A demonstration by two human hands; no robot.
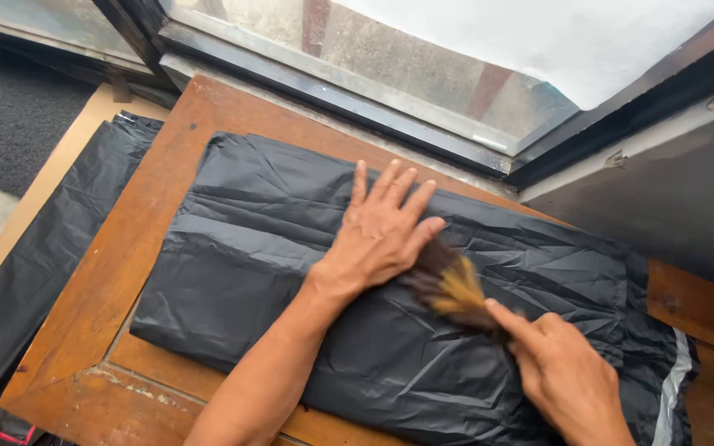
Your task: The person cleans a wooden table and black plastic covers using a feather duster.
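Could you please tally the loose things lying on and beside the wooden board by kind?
Black plastic bags: 2, one on the board and one beside it
Brown feathers: 1
Total: 3

A black plastic sheet (291, 272), folded and creased, lies flat across the frame centre. A small brown-bristled brush (449, 289), blurred, rests on it right of centre.

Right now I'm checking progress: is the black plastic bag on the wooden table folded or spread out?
Folded: the black plastic bag lies as a flat layered rectangle with crease lines, pressed under the left hand.
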